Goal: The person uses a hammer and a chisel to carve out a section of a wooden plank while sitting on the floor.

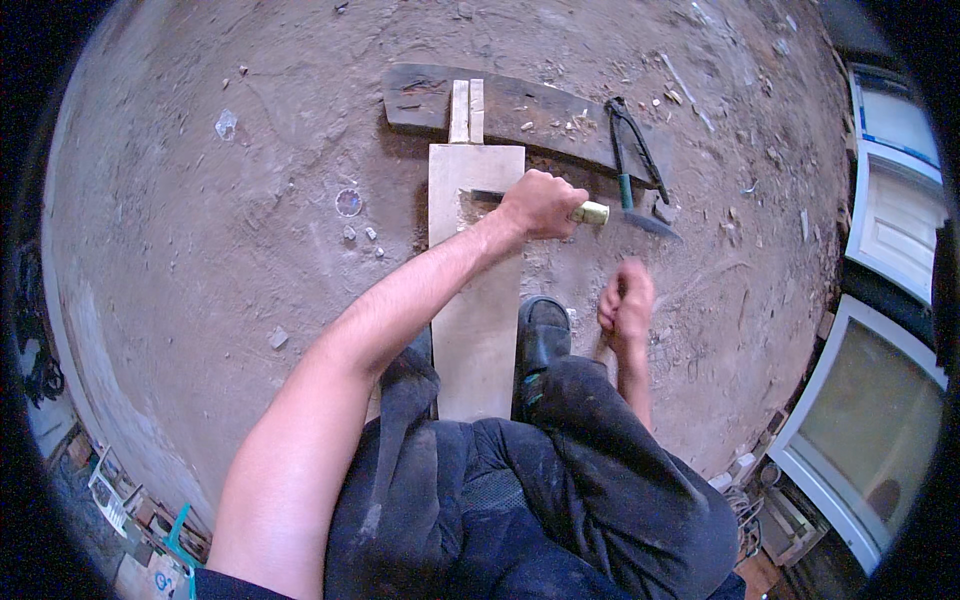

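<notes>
1. Nearest, dark dusty trousers (560,480) and a black shoe (541,335) press on the near part of a pale wooden plank (478,330), flat and straight-edged on the dirt floor (200,250).
2. The right hand (626,305) is curled into a fist just right of the shoe; what it grips, I cannot tell.
3. The left hand (541,204) is clenched around a chisel (585,212) with a yellowish handle, its dark blade lying across the plank's far end.
4. Right of that, a green-handled tool (630,190) lies on the ground.
5. Farthest, a dark curved board (520,110) carries two thin pale strips (467,110) and chips.
6. Open floor spreads left; white framed panels (880,330) crowd the right edge.
</notes>
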`<state>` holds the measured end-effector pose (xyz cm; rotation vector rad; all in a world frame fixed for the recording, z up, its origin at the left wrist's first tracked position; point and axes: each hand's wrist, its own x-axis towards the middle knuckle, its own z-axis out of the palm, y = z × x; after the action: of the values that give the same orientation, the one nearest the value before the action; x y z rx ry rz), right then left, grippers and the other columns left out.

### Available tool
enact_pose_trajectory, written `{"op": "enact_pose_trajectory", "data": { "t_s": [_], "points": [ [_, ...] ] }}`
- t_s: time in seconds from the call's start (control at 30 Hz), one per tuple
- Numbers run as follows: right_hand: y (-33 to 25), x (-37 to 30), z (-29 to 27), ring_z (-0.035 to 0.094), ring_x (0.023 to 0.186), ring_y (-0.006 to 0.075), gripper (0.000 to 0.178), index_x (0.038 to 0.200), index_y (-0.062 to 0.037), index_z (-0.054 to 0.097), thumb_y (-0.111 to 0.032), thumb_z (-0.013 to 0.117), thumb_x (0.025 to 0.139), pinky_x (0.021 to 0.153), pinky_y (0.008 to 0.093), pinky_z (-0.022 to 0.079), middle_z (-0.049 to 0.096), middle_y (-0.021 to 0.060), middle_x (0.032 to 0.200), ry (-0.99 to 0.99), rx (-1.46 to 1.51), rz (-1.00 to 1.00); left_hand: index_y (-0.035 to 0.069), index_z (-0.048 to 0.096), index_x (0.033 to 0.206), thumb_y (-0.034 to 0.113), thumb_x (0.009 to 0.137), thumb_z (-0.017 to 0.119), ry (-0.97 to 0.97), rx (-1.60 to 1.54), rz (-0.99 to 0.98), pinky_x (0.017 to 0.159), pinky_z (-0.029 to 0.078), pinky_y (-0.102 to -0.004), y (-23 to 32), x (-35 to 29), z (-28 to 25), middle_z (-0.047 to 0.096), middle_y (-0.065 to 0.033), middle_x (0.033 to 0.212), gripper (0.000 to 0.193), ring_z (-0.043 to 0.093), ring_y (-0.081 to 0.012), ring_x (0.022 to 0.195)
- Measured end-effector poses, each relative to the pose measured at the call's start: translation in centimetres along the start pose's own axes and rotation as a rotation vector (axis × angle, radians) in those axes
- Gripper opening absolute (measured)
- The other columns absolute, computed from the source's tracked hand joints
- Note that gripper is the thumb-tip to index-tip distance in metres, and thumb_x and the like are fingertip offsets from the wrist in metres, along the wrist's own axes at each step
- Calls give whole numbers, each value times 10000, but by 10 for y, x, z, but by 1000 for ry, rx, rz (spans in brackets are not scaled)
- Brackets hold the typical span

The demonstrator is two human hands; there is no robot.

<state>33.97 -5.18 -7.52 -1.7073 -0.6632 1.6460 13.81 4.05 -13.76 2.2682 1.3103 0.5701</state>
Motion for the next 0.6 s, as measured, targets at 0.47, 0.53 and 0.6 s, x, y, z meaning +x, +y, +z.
{"op": "enact_pose_trajectory", "data": {
  "t_s": [0.47,0.53,0.6],
  "points": [
    [-27,-5,-14,263,348,73,300,866,-130,425,-397,400,1001,294,230,214,301,-28,520,13,27,-51,102,633,748,222,675,641,-12,-36,-49,579,526,-437,-2,0,-1,656,-125,681,140,664,-309,653],
    [-32,-8,-2,259,352,70,299,853,-124,422,-381,399,1005,288,225,212,298,-29,524,210,222,-242,105,635,751,222,676,641,5,-39,-48,581,526,-438,-1,1,-3,656,-123,683,139,664,-306,656],
    [-19,-8,19,267,354,70,305,846,-126,416,-387,399,1004,290,225,211,308,-26,525,270,294,-267,108,638,755,222,677,641,18,-52,-42,582,525,-438,0,2,-3,656,-122,684,138,664,-304,658]
  ]
}}
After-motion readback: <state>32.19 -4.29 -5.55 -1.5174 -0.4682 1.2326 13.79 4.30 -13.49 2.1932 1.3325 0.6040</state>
